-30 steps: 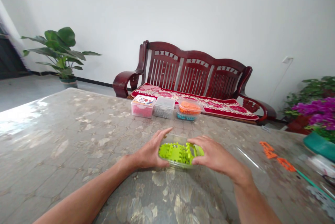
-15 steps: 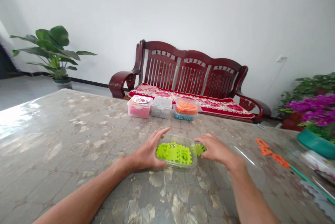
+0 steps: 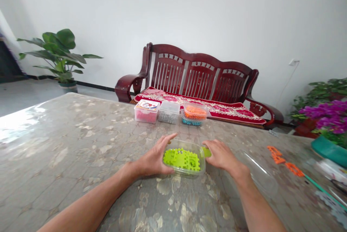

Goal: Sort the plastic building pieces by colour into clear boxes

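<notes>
A clear plastic box [image 3: 187,174] stands on the table in front of me, with several lime-green toothed building pieces [image 3: 180,159] lying in it. My left hand [image 3: 155,155] is curved around the box's left side, thumb low at the front and fingers at the back. At the box's right rim, my right hand [image 3: 221,154] pinches another lime-green building piece [image 3: 206,151]. Its fingers partly cover that piece.
Behind stand a box of pink pieces [image 3: 146,115], a box of grey pieces [image 3: 168,115] and stacked boxes of orange and blue pieces [image 3: 194,114]. Right lie a clear lid [image 3: 261,174], orange pieces [image 3: 275,154], a green stick [image 3: 322,188] and a teal flowerpot [image 3: 328,149].
The green piece in my right hand has turned and shows a smoother face, more covered by the fingers. My left hand stays on the box. The whole view has shifted slightly.
</notes>
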`<state>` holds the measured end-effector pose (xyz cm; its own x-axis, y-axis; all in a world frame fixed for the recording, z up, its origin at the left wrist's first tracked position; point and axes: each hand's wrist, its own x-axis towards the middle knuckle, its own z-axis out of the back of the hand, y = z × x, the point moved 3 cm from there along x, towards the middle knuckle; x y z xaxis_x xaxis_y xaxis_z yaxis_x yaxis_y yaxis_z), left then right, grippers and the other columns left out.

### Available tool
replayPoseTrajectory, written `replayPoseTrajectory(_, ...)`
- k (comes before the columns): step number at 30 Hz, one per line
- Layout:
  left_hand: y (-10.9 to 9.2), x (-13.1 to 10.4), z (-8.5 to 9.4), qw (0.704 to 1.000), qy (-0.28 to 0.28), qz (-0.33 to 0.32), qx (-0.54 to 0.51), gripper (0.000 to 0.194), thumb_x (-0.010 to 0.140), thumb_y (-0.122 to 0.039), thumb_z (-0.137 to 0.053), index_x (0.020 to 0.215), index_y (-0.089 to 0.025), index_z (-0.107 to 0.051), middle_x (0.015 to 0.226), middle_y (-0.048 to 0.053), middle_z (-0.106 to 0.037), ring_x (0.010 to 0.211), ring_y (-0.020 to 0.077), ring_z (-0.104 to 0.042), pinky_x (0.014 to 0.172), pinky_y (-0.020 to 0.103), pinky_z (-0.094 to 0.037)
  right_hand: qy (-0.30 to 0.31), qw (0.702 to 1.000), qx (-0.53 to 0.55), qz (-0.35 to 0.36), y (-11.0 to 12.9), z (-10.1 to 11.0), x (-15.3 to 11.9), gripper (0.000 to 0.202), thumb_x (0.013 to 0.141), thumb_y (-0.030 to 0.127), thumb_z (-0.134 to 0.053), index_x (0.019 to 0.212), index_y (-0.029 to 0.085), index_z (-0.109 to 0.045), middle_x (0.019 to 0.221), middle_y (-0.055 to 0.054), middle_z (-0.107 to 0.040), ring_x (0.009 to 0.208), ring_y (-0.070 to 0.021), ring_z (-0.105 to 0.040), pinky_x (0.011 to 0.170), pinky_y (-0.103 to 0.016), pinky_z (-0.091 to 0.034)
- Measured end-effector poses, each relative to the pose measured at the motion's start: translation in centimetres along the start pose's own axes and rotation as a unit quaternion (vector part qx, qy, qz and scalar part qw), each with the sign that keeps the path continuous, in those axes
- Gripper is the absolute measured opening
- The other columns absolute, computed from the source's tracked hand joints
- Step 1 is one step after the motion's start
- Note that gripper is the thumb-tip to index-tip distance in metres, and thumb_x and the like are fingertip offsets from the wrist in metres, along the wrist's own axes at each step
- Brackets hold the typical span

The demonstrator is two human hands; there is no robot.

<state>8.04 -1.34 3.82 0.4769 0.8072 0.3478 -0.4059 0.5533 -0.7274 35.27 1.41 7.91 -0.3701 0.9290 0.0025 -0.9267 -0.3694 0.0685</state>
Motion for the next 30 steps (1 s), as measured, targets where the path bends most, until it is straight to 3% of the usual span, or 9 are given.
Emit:
replayPoseTrajectory(3, 0.1, 0.0, -0.1, 1.000, -0.005, -0.004, -0.002, 0.109, 0.059, -0.019, -0.081, 0.152, -0.025, -0.023, 0.145, 0.012, -0.040, 0.133, 0.0323, -0.043, 0.114, 0.048, -0.038, -0.075, 0.997, -0.012, -0.019, -0.2, 2.1, -0.6, 0.046, 0.074, 0.022, -0.062, 0.120, 0.020, -0.063, 0.110, -0.009, -0.071, 0.103, -0.0264, -0.061, 0.089, -0.036, -0.045)
replayPoseTrajectory(7, 0.0, 0.0, -0.4, 1.000, -0.005, -0.006, -0.005, 0.111, 0.058, -0.020, -0.081, 0.152, -0.025, -0.022, 0.145, 0.012, -0.040, 0.133, 0.0322, -0.042, 0.113, 0.047, -0.038, -0.131, 0.990, 0.022, 0.049, 2.2, 4.2, -1.7, 0.047, 0.076, 0.023, -0.063, 0.123, 0.022, -0.060, 0.113, -0.007, -0.069, 0.107, -0.0247, -0.059, 0.093, -0.038, -0.045)
replayPoseTrajectory(11, -0.6, 0.0, -1.0, 1.000, -0.001, -0.014, -0.004, 0.114, 0.056, -0.021, -0.083, 0.152, -0.025, -0.022, 0.142, 0.011, -0.042, 0.131, 0.0324, -0.044, 0.112, 0.047, -0.039, -0.113, 0.983, 0.027, 0.145, 6.0, 3.6, -2.1, 0.043, 0.077, 0.018, -0.064, 0.120, 0.023, -0.063, 0.113, -0.007, -0.069, 0.108, -0.0242, -0.057, 0.095, -0.038, -0.043)
replayPoseTrajectory(14, -1.0, 0.0, -1.2, 1.000, 0.000, -0.020, -0.002, 0.115, 0.057, -0.024, -0.084, 0.152, -0.024, -0.020, 0.141, 0.012, -0.042, 0.131, 0.0326, -0.044, 0.112, 0.048, -0.039, -0.094, 0.982, 0.025, 0.162, 7.5, 2.7, -1.9, 0.041, 0.077, 0.017, -0.065, 0.118, 0.022, -0.064, 0.112, -0.008, -0.069, 0.108, -0.0248, -0.055, 0.095, -0.039, -0.042)
replayPoseTrajectory(18, -1.1, 0.0, -1.3, 1.000, 0.003, -0.019, -0.002, 0.115, 0.057, -0.026, -0.084, 0.152, -0.024, -0.019, 0.140, 0.012, -0.042, 0.129, 0.0325, -0.044, 0.111, 0.048, -0.039, -0.085, 0.984, 0.030, 0.151, 7.4, 2.5, -1.5, 0.037, 0.079, 0.014, -0.063, 0.115, 0.022, -0.067, 0.114, -0.008, -0.069, 0.110, -0.0250, -0.054, 0.096, -0.039, -0.040)
replayPoseTrajectory(23, -1.0, 0.0, -1.3, 1.000, 0.009, -0.017, -0.004, 0.114, 0.058, -0.026, -0.083, 0.152, -0.025, -0.019, 0.140, 0.012, -0.041, 0.131, 0.0334, -0.043, 0.112, 0.049, -0.037, -0.057, 0.989, 0.046, 0.131, 6.9, 2.4, -1.4, 0.027, 0.082, 0.012, -0.057, 0.099, 0.025, -0.073, 0.098, -0.005, -0.073, 0.100, -0.0222, -0.057, 0.091, -0.036, -0.041)
replayPoseTrajectory(26, -1.0, 0.0, -1.4, 1.000, 0.011, -0.013, -0.003, 0.114, 0.058, -0.024, -0.083, 0.152, -0.025, -0.018, 0.139, 0.012, -0.042, 0.129, 0.0331, -0.044, 0.112, 0.049, -0.038, -0.037, 0.986, 0.057, 0.153, 7.3, 1.7, -1.3, 0.026, 0.082, 0.013, -0.057, 0.096, 0.025, -0.075, 0.093, -0.004, -0.073, 0.099, -0.0212, -0.059, 0.093, -0.036, -0.041)
replayPoseTrajectory(30, -1.1, 0.0, -1.3, 1.000, 0.008, -0.014, -0.002, 0.114, 0.057, -0.021, -0.082, 0.152, -0.025, -0.019, 0.139, 0.012, -0.042, 0.129, 0.0329, -0.044, 0.111, 0.048, -0.039, -0.047, 0.984, 0.100, 0.138, 6.2, 2.1, -1.0, 0.027, 0.082, 0.014, -0.057, 0.099, 0.025, -0.075, 0.100, -0.004, -0.074, 0.104, -0.0204, -0.061, 0.097, -0.035, -0.041)
